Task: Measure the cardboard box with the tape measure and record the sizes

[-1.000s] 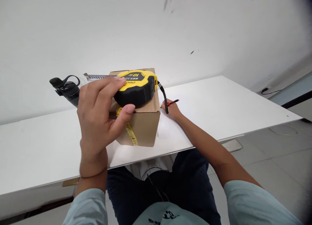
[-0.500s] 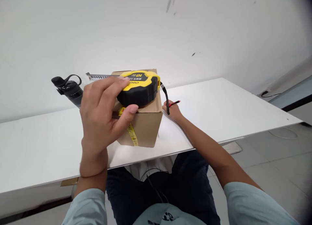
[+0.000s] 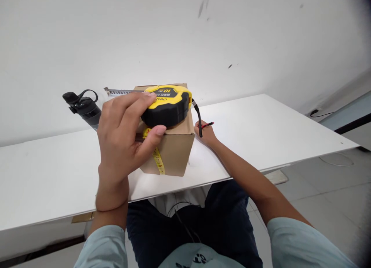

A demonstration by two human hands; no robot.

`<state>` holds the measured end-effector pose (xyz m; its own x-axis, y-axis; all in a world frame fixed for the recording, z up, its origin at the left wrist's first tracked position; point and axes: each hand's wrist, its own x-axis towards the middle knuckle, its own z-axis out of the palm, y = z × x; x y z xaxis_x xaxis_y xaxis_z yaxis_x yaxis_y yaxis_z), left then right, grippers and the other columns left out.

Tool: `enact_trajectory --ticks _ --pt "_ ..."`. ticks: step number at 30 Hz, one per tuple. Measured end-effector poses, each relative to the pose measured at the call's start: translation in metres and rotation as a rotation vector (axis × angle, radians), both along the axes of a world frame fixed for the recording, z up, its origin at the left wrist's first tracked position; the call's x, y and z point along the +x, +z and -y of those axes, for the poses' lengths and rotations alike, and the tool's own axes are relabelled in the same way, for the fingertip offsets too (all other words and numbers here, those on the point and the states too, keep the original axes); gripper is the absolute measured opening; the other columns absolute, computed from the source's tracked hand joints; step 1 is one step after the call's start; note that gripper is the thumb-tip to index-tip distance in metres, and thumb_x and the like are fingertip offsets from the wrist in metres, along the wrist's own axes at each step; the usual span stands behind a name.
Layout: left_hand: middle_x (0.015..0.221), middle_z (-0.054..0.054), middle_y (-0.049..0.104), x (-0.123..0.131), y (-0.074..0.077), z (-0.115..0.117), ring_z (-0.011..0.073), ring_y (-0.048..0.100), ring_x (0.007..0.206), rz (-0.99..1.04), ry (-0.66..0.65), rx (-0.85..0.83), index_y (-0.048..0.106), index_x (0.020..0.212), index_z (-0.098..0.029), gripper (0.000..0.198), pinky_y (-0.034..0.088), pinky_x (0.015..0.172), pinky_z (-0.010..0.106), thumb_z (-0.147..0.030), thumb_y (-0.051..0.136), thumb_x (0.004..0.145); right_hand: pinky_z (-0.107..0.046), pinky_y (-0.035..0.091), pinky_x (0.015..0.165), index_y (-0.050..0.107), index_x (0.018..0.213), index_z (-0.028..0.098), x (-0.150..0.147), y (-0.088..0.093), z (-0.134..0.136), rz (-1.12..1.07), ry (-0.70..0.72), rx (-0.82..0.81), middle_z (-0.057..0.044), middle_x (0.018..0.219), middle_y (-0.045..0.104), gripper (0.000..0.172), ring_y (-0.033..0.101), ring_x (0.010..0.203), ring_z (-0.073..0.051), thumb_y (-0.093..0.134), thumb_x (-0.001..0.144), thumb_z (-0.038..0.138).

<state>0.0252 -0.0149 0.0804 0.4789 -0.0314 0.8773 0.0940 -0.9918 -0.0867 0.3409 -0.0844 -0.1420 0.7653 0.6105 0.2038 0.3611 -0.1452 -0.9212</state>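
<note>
Here, left hand (image 3: 121, 140) clamps tape measure (image 3: 166, 105) atop the box (image 3: 174, 154) by the table (image 3: 275, 132) near edge; right hand (image 3: 206, 134) pinches a pen (image 3: 208, 124).

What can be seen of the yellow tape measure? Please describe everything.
The tape measure has a rounded case, yellow on top and black, rubber-looking, around the sides, with "10" on its label. It lies flat on the cardboard box. The left hand grips it, fingers on top, thumb at the near side. Its blade sticks out leftward past the box. A black strap hangs at its right, near the right hand holding a red pen.
</note>
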Motion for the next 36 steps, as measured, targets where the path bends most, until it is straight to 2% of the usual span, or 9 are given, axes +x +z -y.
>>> enact_trajectory --ticks 9,20,29,36 --pt "0.143 0.005 0.075 0.001 -0.001 -0.002 0.0298 0.069 0.136 0.002 0.022 0.017 0.063 0.148 -0.034 0.040 0.056 0.116 0.059 -0.051 0.057 0.113 -0.033 0.035 0.067 0.050 0.072 0.025 0.002 -0.002 0.000 -0.008 0.023 0.015 0.002 0.067 0.049 0.011 0.043 0.068 -0.016 0.060 0.071 0.030" --pt "0.145 0.004 0.074 0.001 -0.002 -0.003 0.0316 0.069 0.136 0.012 -0.015 -0.003 0.063 0.148 -0.034 0.040 0.052 0.118 0.059 -0.050 0.060 0.111 -0.033 0.035 0.066 0.049 0.071 0.026 0.004 -0.004 0.000 -0.003 -0.013 0.013 0.002 0.065 0.047 0.015 0.041 0.069 -0.017 0.062 0.071 0.033" --pt "0.145 0.005 0.075 0.000 -0.001 -0.004 0.0330 0.070 0.135 0.004 0.006 0.012 0.065 0.149 -0.030 0.043 0.054 0.115 0.060 -0.051 0.059 0.111 -0.034 0.036 0.068 0.048 0.072 0.026 0.003 -0.003 0.000 0.010 -0.025 -0.010 0.002 0.066 0.048 0.015 0.042 0.070 -0.017 0.061 0.072 0.033" --pt "0.138 0.004 0.078 0.003 -0.002 -0.011 0.0345 0.074 0.126 0.079 -0.100 0.013 0.071 0.147 -0.036 0.043 0.055 0.110 0.060 -0.039 0.070 0.105 -0.034 0.039 0.070 0.050 0.073 0.025 0.006 -0.001 -0.001 -0.001 0.005 -0.025 0.001 0.070 0.054 0.014 0.047 0.072 -0.017 0.061 0.072 0.034"
